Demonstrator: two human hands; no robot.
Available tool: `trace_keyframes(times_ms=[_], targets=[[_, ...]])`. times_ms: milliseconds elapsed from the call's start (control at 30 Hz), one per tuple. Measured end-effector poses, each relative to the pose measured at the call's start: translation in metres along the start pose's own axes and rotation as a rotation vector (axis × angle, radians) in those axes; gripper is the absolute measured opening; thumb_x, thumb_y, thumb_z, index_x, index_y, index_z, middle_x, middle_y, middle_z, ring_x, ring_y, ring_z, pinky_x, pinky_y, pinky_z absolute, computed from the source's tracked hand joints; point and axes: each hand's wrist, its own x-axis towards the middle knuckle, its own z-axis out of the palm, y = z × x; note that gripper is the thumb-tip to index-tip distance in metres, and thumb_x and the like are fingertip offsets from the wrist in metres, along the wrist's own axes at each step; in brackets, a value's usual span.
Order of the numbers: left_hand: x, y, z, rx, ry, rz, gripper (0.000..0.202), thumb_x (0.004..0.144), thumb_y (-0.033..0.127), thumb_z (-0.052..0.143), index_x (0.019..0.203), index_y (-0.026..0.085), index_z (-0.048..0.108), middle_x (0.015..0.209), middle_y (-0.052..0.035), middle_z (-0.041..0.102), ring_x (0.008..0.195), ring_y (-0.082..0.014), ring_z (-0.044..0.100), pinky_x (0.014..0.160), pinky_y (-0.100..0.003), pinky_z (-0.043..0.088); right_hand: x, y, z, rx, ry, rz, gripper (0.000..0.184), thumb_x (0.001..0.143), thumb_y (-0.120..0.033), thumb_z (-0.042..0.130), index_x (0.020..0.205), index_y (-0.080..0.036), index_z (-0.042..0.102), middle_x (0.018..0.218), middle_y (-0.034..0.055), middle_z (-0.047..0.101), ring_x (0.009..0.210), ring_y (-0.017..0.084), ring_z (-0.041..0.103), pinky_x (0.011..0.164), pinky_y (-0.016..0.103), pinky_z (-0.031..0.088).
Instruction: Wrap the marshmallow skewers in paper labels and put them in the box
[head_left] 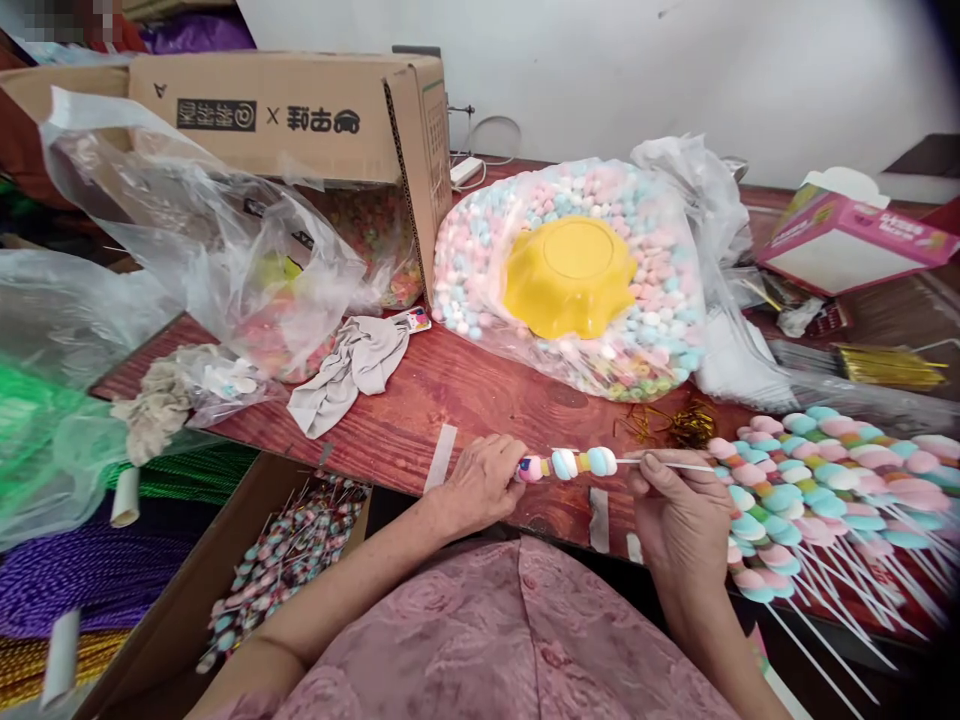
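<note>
A marshmallow skewer [564, 464] lies level between my two hands at the front edge of the table. Pink, blue and white marshmallows alternate on it with small yellowish pieces. My left hand [484, 482] is closed around its left end, where a pink marshmallow with a dark printed mark peeks out. With thumb and fingers, my right hand [681, 515] pinches the bare white stick to the right of the marshmallows. Just beyond the right hand is a pile of marshmallow skewers [832, 480], their white sticks pointing toward the lower right.
A clear bag of marshmallows [480, 230] holds a yellow bowl [574, 275] turned upside down. Left of it are a cardboard box [300, 110], a grey cloth [352, 370] and plastic bags. Gold twist ties [686, 425] lie near the pile. An open carton of skewers [285, 545] stands below the table.
</note>
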Motion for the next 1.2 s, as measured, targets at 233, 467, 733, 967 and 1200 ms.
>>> trace_keyframes(times_ms=[233, 467, 733, 967, 1200], targets=[[0.006, 0.008, 0.0, 0.031, -0.068, -0.005, 0.012, 0.073, 0.019, 0.055, 0.085, 0.018, 0.053, 0.084, -0.0064, 0.063, 0.078, -0.0216, 0.057, 0.065, -0.031, 0.037, -0.005, -0.019, -0.006, -0.345, -0.142, -0.267, 0.012, 0.07, -0.012, 0.077, 0.074, -0.023, 0.073, 0.072, 0.0005, 0.071, 0.066, 0.015, 0.064, 0.059, 0.027, 0.052], [0.011, 0.015, -0.005, -0.144, -0.108, 0.013, 0.014, 0.081, 0.032, 0.058, 0.087, 0.019, 0.055, 0.081, -0.0017, 0.064, 0.072, -0.0168, 0.058, 0.063, -0.028, 0.035, 0.007, -0.029, 0.006, -0.361, -0.254, -0.203, 0.009, 0.07, -0.021, 0.079, 0.069, -0.021, 0.07, 0.065, 0.0002, 0.069, 0.052, 0.013, 0.059, 0.047, 0.025, 0.048], [0.01, 0.012, -0.003, -0.134, -0.086, -0.036, 0.021, 0.082, 0.039, 0.061, 0.082, 0.018, 0.057, 0.077, -0.0016, 0.063, 0.071, -0.0166, 0.057, 0.061, -0.027, 0.032, -0.002, -0.016, 0.013, -0.34, -0.22, -0.156, 0.014, 0.074, -0.025, 0.077, 0.066, -0.02, 0.066, 0.061, -0.0007, 0.064, 0.048, 0.01, 0.054, 0.042, 0.022, 0.043], [0.011, 0.017, -0.005, -0.257, -0.231, -0.032, 0.023, 0.075, 0.037, 0.069, 0.075, 0.017, 0.056, 0.068, 0.0023, 0.057, 0.059, -0.0112, 0.048, 0.055, -0.024, 0.029, 0.007, -0.018, 0.008, -0.371, -0.505, -0.033, 0.018, 0.076, -0.029, 0.074, 0.065, -0.019, 0.064, 0.06, -0.0003, 0.063, 0.054, 0.012, 0.057, 0.052, 0.026, 0.047], [0.014, 0.028, -0.013, -0.548, -0.329, -0.097, 0.025, 0.071, 0.032, 0.073, 0.069, 0.017, 0.054, 0.061, 0.0068, 0.05, 0.053, -0.007, 0.042, 0.051, -0.021, 0.03, 0.013, -0.013, 0.008, -0.292, -0.577, 0.057, 0.017, 0.073, -0.03, 0.076, 0.065, -0.019, 0.065, 0.058, -0.0014, 0.063, 0.048, 0.011, 0.052, 0.048, 0.025, 0.044]])
